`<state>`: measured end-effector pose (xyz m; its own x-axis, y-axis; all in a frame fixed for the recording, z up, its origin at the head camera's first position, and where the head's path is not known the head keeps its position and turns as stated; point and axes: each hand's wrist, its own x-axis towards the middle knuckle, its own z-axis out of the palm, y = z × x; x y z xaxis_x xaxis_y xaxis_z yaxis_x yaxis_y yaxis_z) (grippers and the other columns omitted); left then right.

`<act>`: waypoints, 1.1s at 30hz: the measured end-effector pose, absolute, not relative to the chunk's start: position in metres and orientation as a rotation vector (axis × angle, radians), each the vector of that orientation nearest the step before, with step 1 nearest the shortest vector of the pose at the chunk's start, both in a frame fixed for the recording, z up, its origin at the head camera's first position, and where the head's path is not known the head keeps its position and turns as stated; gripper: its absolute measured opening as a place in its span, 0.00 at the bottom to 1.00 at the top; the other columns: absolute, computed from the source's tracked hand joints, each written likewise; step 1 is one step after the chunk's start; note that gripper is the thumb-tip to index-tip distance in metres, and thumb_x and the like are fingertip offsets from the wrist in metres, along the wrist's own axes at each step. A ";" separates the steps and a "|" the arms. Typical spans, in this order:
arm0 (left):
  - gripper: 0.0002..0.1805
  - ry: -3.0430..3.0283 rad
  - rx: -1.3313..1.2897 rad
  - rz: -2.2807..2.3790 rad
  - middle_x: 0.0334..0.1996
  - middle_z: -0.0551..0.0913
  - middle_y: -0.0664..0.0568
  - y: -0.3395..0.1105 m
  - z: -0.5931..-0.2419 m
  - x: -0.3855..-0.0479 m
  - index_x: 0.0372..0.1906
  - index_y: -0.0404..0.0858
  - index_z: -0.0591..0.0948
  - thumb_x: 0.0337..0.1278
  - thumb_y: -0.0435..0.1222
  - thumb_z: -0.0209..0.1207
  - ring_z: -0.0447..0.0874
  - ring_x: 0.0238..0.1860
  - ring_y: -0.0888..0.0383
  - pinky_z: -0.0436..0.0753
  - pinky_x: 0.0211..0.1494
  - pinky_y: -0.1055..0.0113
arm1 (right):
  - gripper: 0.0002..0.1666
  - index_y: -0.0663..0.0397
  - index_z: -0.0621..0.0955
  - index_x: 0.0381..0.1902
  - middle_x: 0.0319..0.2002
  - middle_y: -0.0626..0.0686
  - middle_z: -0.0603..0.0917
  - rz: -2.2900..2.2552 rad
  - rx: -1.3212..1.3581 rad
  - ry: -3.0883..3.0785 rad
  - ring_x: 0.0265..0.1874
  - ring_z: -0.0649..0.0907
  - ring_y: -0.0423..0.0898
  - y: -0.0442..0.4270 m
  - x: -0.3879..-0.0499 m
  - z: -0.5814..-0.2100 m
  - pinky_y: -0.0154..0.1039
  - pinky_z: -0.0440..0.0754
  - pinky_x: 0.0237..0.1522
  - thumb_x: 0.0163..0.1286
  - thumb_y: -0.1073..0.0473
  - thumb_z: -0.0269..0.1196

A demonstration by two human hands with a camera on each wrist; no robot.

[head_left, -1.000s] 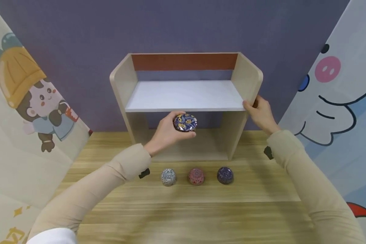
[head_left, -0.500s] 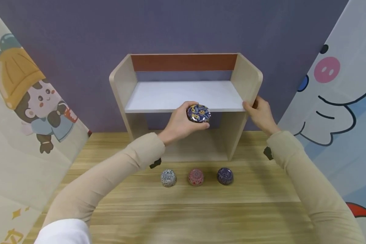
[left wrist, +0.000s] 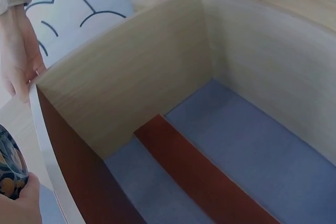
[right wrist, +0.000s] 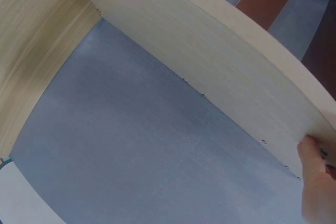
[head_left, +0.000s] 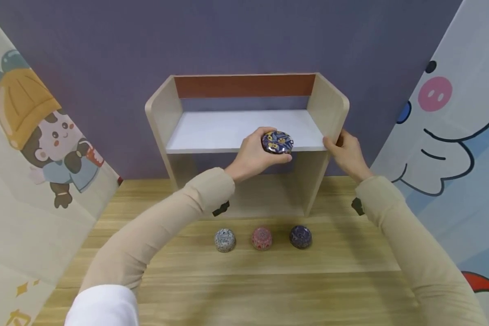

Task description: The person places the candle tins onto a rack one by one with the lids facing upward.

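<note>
My left hand (head_left: 253,156) grips a round, glossy tin (head_left: 278,142), dark blue with a yellow floral pattern. Thumb below and fingers above, it holds the tin before the front edge of the white upper board of a small wooden shelf (head_left: 330,102), toward its right end. Only part of the tin (left wrist: 11,163) appears in the left wrist view. My right hand (head_left: 347,153) pinches the shelf's right side panel, thumb at the front edge and fingers on the outer side. In the right wrist view this hand (right wrist: 318,184) is cut off by the frame edge.
Three more round tins stand in a row on the wooden table (head_left: 269,294) before the shelf: a white one (head_left: 225,240), a red one (head_left: 262,238) and a dark purple one (head_left: 300,237). Printed cartoon panels flank the table, and a grey-blue wall (head_left: 244,36) stands behind.
My left hand has carried the blue floral tin to the right and upward, from below the upper board's edge to in front of it. The right hand has kept its grip on the side panel.
</note>
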<state>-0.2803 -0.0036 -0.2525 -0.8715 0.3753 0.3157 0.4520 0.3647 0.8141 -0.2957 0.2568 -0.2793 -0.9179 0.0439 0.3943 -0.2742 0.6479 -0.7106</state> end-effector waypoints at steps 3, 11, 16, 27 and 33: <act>0.43 -2.530 -0.776 -1.535 0.55 0.74 0.49 0.005 -0.249 -0.286 0.65 0.41 0.67 0.41 0.46 0.72 0.74 0.52 0.58 0.76 0.52 0.69 | 0.28 0.69 0.70 0.58 0.48 0.69 0.78 1.161 0.174 -2.496 0.42 0.77 0.51 0.258 -0.295 -0.279 0.25 0.73 0.35 0.70 0.50 0.53; 0.42 -2.546 -0.788 -1.510 0.54 0.75 0.52 0.029 -0.239 -0.304 0.63 0.40 0.69 0.39 0.46 0.73 0.72 0.52 0.60 0.71 0.55 0.73 | 0.28 0.70 0.71 0.55 0.45 0.69 0.79 1.156 0.162 -2.504 0.37 0.78 0.47 0.258 -0.296 -0.282 0.25 0.73 0.32 0.70 0.50 0.54; 0.42 -2.578 -0.808 -1.525 0.54 0.74 0.51 0.038 -0.233 -0.312 0.64 0.40 0.68 0.41 0.45 0.72 0.72 0.52 0.59 0.72 0.53 0.73 | 0.27 0.69 0.73 0.54 0.45 0.68 0.80 1.150 0.165 -2.498 0.35 0.77 0.42 0.259 -0.297 -0.281 0.25 0.74 0.32 0.70 0.50 0.54; 0.43 -2.624 -0.838 -1.603 0.54 0.73 0.49 0.053 -0.231 -0.334 0.66 0.40 0.65 0.42 0.44 0.71 0.72 0.52 0.58 0.71 0.54 0.73 | 0.27 0.71 0.74 0.53 0.44 0.68 0.80 1.134 0.184 -2.491 0.35 0.77 0.44 0.258 -0.301 -0.281 0.25 0.73 0.32 0.70 0.50 0.54; 0.45 -2.625 -0.865 -1.599 0.54 0.73 0.49 0.063 -0.233 -0.342 0.67 0.37 0.64 0.41 0.43 0.72 0.73 0.51 0.57 0.72 0.52 0.74 | 0.27 0.71 0.73 0.54 0.44 0.68 0.80 1.125 0.189 -2.493 0.37 0.78 0.49 0.259 -0.299 -0.282 0.25 0.73 0.32 0.70 0.51 0.54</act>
